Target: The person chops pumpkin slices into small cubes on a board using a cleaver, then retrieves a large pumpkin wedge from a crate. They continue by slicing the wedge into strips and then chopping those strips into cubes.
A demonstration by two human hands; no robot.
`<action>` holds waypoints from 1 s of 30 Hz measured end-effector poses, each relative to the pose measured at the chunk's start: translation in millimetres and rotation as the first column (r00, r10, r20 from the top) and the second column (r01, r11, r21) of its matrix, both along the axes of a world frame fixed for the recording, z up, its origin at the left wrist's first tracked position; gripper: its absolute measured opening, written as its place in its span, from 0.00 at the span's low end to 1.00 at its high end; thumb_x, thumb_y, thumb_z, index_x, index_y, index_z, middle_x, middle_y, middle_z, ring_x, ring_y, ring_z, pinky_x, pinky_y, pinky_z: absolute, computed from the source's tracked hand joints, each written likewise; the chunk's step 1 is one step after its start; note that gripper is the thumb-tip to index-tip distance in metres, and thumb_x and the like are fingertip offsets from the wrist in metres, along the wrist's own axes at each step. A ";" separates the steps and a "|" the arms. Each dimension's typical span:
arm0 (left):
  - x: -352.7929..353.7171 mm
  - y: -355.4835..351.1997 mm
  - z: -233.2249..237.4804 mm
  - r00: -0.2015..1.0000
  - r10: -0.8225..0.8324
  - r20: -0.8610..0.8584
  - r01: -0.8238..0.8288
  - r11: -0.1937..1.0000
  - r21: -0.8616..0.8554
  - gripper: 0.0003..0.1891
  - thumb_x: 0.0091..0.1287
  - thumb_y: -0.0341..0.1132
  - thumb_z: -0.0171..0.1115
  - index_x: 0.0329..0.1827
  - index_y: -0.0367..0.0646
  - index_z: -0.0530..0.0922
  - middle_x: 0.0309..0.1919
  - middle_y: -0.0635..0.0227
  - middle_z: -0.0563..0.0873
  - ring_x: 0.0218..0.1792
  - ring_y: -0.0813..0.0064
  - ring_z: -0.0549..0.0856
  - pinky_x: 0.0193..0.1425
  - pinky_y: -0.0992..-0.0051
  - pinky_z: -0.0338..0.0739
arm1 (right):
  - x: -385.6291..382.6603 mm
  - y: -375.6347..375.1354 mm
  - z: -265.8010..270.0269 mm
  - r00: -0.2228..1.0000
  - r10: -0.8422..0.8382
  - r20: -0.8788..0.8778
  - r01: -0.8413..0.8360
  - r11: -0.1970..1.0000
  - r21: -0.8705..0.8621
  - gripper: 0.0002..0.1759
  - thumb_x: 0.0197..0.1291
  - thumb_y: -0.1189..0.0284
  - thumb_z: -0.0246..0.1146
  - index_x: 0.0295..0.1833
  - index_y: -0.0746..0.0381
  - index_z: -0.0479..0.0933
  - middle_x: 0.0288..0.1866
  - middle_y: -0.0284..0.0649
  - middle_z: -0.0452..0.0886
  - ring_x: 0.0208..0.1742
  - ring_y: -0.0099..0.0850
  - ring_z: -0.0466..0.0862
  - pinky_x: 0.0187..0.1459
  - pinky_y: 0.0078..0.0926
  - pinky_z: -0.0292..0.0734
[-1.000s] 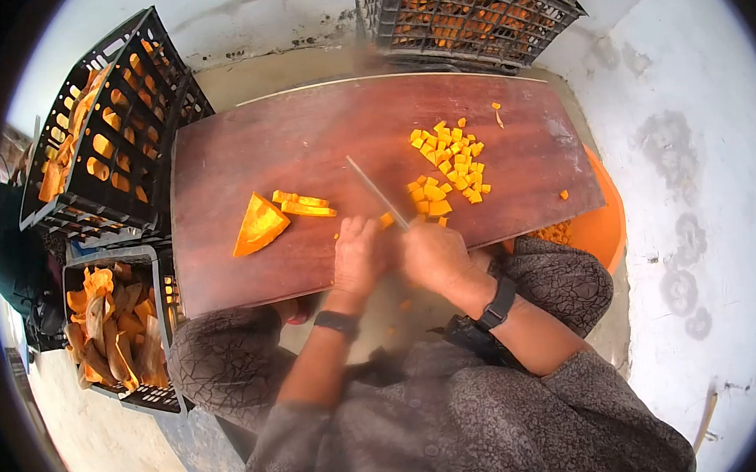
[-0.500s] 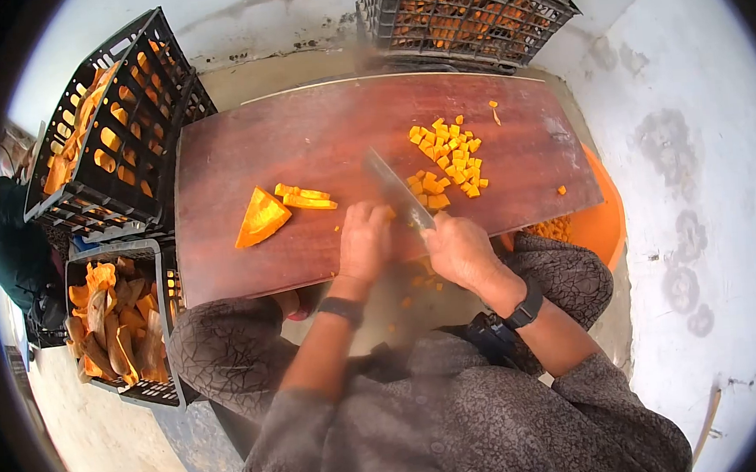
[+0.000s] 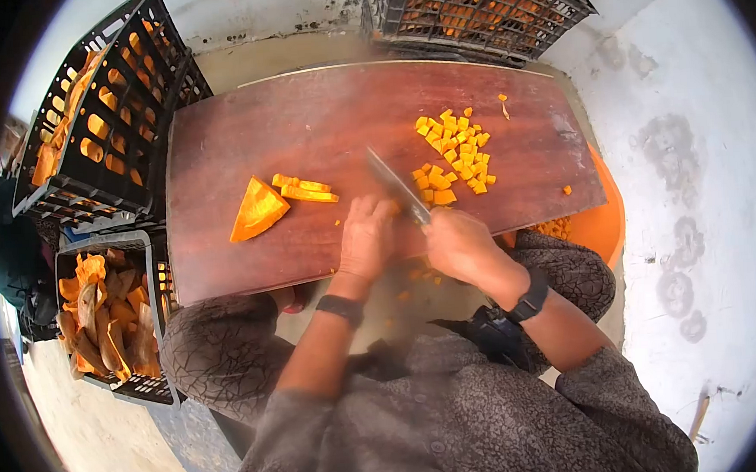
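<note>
My right hand is closed around the handle of a kitchen knife, its blade slanting up and left over the reddish-brown board. Just left of the blade, my left hand has its fingers bent down on a small pumpkin piece, mostly hidden beneath them. Right of the knife lie many pumpkin cubes, with a few larger chunks nearest the blade. Over on the left side rest a thick pumpkin wedge and several cut pumpkin strips.
An orange tub holding more cubes stands partly under the board's right end. Black crates of pumpkin pieces are stacked at left, above a crate of peels. More stacked crates stand behind the board. A white wall borders the right.
The view has shifted slightly. Both hands and the knife keep nearly the same places beside each other; the wedge, strips and cubes lie as before.
</note>
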State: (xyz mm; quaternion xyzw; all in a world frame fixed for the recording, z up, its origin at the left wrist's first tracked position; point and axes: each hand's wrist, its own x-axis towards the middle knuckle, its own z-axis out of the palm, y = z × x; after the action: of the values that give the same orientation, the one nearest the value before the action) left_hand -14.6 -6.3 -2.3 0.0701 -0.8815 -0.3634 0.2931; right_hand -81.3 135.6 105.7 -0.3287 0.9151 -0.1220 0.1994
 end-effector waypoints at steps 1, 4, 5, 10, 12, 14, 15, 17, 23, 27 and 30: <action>0.2 -0.2 1.5 1.000 -0.002 0.001 0.002 1.000 0.000 0.09 0.57 0.21 0.63 0.40 0.39 0.78 0.38 0.56 0.80 0.41 0.51 0.78 0.46 0.60 0.77 | -0.3 -3.7 -10.7 1.000 -0.002 0.001 0.002 1.000 0.000 0.13 0.63 0.68 0.59 0.39 0.70 0.79 0.35 0.59 0.83 0.42 0.57 0.83 0.44 0.51 0.77; 1.3 -0.3 4.9 1.000 -0.016 -0.004 0.016 1.000 0.017 0.09 0.57 0.21 0.63 0.40 0.39 0.78 0.38 0.56 0.80 0.40 0.51 0.78 0.46 0.60 0.77 | -1.7 -12.6 -27.9 0.996 0.012 -0.083 -0.016 0.999 -0.043 0.15 0.64 0.67 0.58 0.40 0.70 0.79 0.36 0.59 0.83 0.43 0.56 0.84 0.45 0.50 0.78; 2.3 -0.8 1.0 1.000 -0.015 0.013 0.015 1.000 0.011 0.09 0.57 0.21 0.63 0.41 0.39 0.79 0.39 0.56 0.81 0.41 0.51 0.79 0.46 0.60 0.77 | -2.3 -15.5 -29.1 0.997 -0.040 -0.069 0.037 0.999 -0.038 0.15 0.64 0.66 0.58 0.40 0.69 0.79 0.36 0.58 0.83 0.43 0.56 0.84 0.45 0.50 0.78; 6.8 -1.2 8.5 0.999 -0.031 -0.035 0.031 0.999 -0.006 0.11 0.58 0.23 0.64 0.44 0.40 0.79 0.43 0.55 0.81 0.44 0.51 0.79 0.49 0.61 0.77 | -10.0 -4.6 -16.3 0.990 -0.138 -0.034 0.133 0.984 -0.118 0.15 0.64 0.65 0.57 0.43 0.68 0.79 0.36 0.58 0.83 0.43 0.58 0.83 0.47 0.51 0.77; 15.6 -1.6 18.3 1.000 -0.009 -0.003 0.009 0.998 -0.057 0.16 0.57 0.26 0.66 0.49 0.41 0.78 0.47 0.54 0.80 0.47 0.51 0.79 0.54 0.60 0.76 | -15.1 1.8 -19.9 0.996 -0.090 0.025 0.094 0.973 -0.209 0.15 0.65 0.66 0.57 0.44 0.69 0.78 0.36 0.60 0.82 0.44 0.60 0.82 0.47 0.53 0.76; 21.0 -2.8 16.6 0.998 0.015 0.062 -0.011 0.998 -0.065 0.18 0.57 0.27 0.67 0.52 0.41 0.77 0.48 0.53 0.80 0.48 0.51 0.79 0.55 0.60 0.76 | -13.6 5.8 -15.5 0.994 -0.102 0.028 0.105 0.967 -0.233 0.16 0.65 0.66 0.57 0.44 0.70 0.78 0.36 0.61 0.82 0.44 0.60 0.82 0.46 0.53 0.76; 22.8 -3.1 14.9 0.992 0.037 0.125 -0.029 0.997 -0.068 0.21 0.56 0.28 0.67 0.54 0.41 0.76 0.48 0.52 0.79 0.49 0.51 0.79 0.56 0.59 0.76 | -11.4 6.9 -10.4 0.993 -0.116 0.030 0.120 0.961 -0.250 0.16 0.65 0.66 0.57 0.44 0.71 0.77 0.36 0.62 0.81 0.44 0.60 0.81 0.46 0.53 0.75; 24.0 -3.3 9.4 0.988 0.029 0.148 -0.016 0.996 -0.090 0.21 0.56 0.28 0.67 0.54 0.41 0.75 0.48 0.52 0.79 0.49 0.50 0.79 0.56 0.59 0.76 | -6.7 7.5 -0.6 0.991 -0.127 0.045 0.134 0.970 -0.205 0.16 0.65 0.66 0.58 0.44 0.71 0.77 0.35 0.62 0.82 0.43 0.61 0.81 0.46 0.53 0.75; 17.7 -0.7 7.2 0.990 0.028 0.135 -0.020 0.998 -0.063 0.18 0.56 0.26 0.66 0.51 0.41 0.76 0.43 0.54 0.80 0.47 0.49 0.80 0.53 0.58 0.76 | 5.7 10.0 12.7 0.997 -0.076 0.014 0.077 0.992 -0.098 0.17 0.65 0.66 0.58 0.42 0.72 0.77 0.33 0.63 0.81 0.41 0.61 0.82 0.45 0.53 0.76; 11.8 1.0 4.4 0.993 0.028 0.116 -0.022 0.999 -0.049 0.17 0.56 0.24 0.65 0.50 0.42 0.77 0.42 0.55 0.81 0.46 0.50 0.80 0.51 0.58 0.77 | 5.4 12.1 14.3 0.997 -0.071 0.024 0.073 0.995 -0.074 0.17 0.66 0.66 0.58 0.42 0.72 0.77 0.34 0.64 0.81 0.41 0.62 0.82 0.45 0.54 0.76; 10.5 0.1 4.3 0.993 0.031 0.110 -0.028 0.999 -0.034 0.17 0.55 0.24 0.65 0.49 0.42 0.78 0.41 0.56 0.81 0.46 0.50 0.80 0.50 0.58 0.78 | 3.1 10.8 18.6 0.995 -0.062 0.080 0.067 0.996 -0.061 0.16 0.66 0.67 0.58 0.43 0.73 0.77 0.35 0.64 0.81 0.42 0.61 0.82 0.46 0.53 0.76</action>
State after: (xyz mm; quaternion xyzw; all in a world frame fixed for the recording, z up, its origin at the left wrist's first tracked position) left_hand -4.0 -6.2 2.0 0.0985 -0.9010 -0.3404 0.2502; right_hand -78.2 146.3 124.3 -0.3000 0.9124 -0.1701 0.2205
